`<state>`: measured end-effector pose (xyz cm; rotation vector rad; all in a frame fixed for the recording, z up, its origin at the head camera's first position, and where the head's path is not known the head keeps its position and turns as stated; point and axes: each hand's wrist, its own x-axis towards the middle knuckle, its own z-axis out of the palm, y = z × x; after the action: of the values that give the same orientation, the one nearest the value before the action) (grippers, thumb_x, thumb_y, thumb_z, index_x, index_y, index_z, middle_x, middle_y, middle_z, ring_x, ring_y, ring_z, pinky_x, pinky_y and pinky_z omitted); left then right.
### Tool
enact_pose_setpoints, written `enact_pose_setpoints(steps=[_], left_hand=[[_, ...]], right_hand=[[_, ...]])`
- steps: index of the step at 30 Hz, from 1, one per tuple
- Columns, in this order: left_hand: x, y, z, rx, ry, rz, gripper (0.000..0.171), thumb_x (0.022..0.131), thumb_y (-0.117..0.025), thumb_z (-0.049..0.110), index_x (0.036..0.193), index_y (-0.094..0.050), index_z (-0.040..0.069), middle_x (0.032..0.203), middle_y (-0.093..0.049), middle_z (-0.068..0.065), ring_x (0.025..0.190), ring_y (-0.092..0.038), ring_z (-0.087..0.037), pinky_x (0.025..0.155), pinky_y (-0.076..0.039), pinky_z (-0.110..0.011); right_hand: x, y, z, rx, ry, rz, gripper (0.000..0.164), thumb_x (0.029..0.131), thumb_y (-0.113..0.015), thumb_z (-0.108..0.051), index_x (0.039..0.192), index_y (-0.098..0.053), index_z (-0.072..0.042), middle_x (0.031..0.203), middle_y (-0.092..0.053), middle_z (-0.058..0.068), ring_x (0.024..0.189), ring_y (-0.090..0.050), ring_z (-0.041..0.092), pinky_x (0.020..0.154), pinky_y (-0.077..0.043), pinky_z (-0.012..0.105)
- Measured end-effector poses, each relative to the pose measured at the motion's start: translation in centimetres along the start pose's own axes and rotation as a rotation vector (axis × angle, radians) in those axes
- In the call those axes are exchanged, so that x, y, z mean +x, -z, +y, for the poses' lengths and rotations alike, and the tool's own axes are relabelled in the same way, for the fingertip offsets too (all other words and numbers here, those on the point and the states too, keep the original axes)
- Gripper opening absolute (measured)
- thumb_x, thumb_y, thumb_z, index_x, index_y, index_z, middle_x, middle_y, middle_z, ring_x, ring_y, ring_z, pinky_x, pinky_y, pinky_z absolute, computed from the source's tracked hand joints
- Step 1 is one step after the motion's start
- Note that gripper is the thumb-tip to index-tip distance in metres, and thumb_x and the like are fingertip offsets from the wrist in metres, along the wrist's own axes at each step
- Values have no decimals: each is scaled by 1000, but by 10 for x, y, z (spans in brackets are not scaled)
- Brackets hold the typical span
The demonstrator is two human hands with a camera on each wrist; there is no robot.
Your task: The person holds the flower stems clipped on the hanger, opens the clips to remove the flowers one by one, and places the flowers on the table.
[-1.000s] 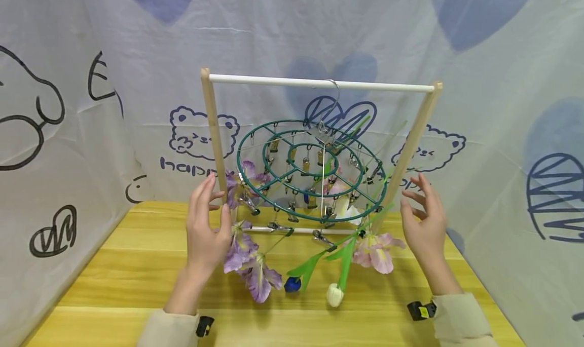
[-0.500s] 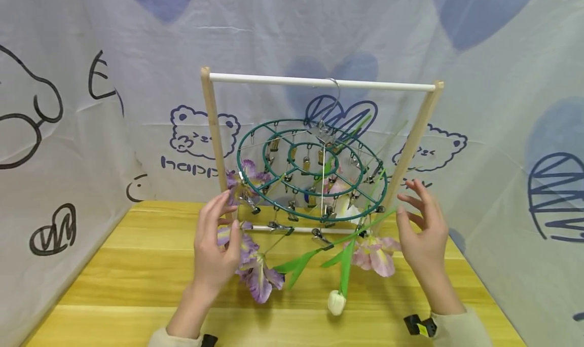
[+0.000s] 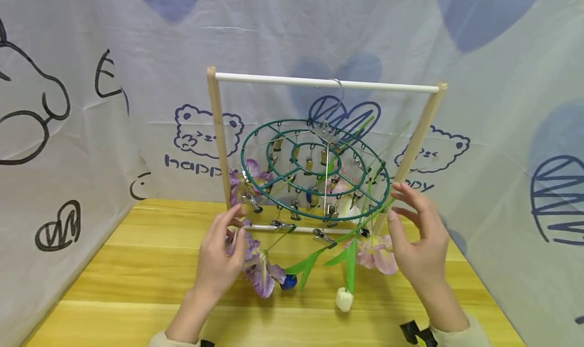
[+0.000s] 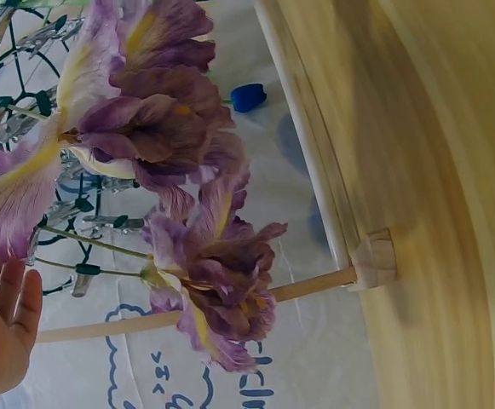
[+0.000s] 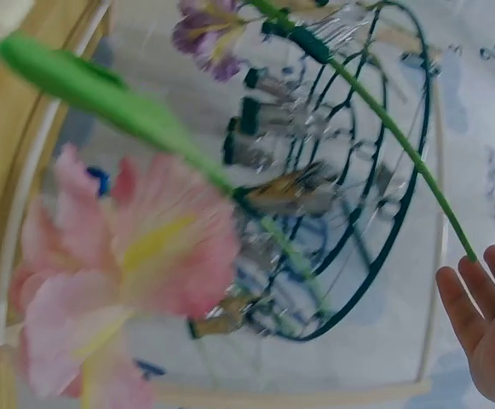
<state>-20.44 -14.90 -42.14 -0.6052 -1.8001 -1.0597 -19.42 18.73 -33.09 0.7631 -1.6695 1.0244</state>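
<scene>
A round green clip hanger [image 3: 241, 157] hangs by its hook from a stand. Artificial flowers dangle head-down from its clips: purple irises [image 3: 262, 276], a pink iris [image 3: 375, 256], a white tulip [image 3: 344, 299] and a blue flower [image 3: 288, 282]. My left hand [image 3: 220, 258] is beside the purple irises with relaxed fingers; in the left wrist view its fingertips are right at a purple petal [image 4: 17, 200]. My right hand [image 3: 422, 240] stands by the rim's right side, fingers loosely bent. Its fingertips meet the end of a green stem [image 5: 430, 192] in the right wrist view.
The stand has wooden posts [image 3: 219, 129] and a white top rod [image 3: 283, 79], with a lower white rod [image 3: 305, 229] near the table [image 3: 118, 271]. Several metal clips [image 3: 324, 237] hang around the rings. A printed cloth [image 3: 274, 28] encloses the back and sides.
My left hand has moved right and lower, closer to the purple irises. My right hand has moved left to the stem end. The blue and white flowers have swung slightly.
</scene>
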Motion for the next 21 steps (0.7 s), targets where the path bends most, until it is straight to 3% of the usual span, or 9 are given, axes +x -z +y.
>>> enact_pose_setpoints(steps=[4,11,17,21], left_hand=[[-1,0,-4,68,12,-16,45,91,-63,-6,136,-58,-5,114,-68,-14,94,-65,-25,75,-52,-20],[3,-2,-16,125,50,-8,41,92,-65,-4,132,-61,-3,108,-68,-13,95,-66,-23,78,-49,-17],[10,-1,-23,118,95,-9,42,92,-66,-4,134,-60,-3,113,-68,-16,99,-66,-26,78,-56,-37],[14,0,-27,79,138,-19,43,92,-66,-5,135,-58,-4,117,-67,-19,103,-66,-31,80,-57,-44]], right_hand=[[7,-10,-17,-18,90,33,36,91,-63,2,123,-63,16,124,-67,31,122,-64,21,100,-51,24],[9,-29,-40,2,204,51,33,92,-64,-7,114,-64,18,114,-68,33,124,-64,23,110,-48,33],[3,-44,-49,-55,297,33,32,101,-61,-14,111,-67,16,109,-68,33,125,-63,25,111,-47,34],[-4,-55,-50,-18,335,-18,35,104,-59,-17,112,-65,16,110,-68,31,117,-65,31,109,-49,31]])
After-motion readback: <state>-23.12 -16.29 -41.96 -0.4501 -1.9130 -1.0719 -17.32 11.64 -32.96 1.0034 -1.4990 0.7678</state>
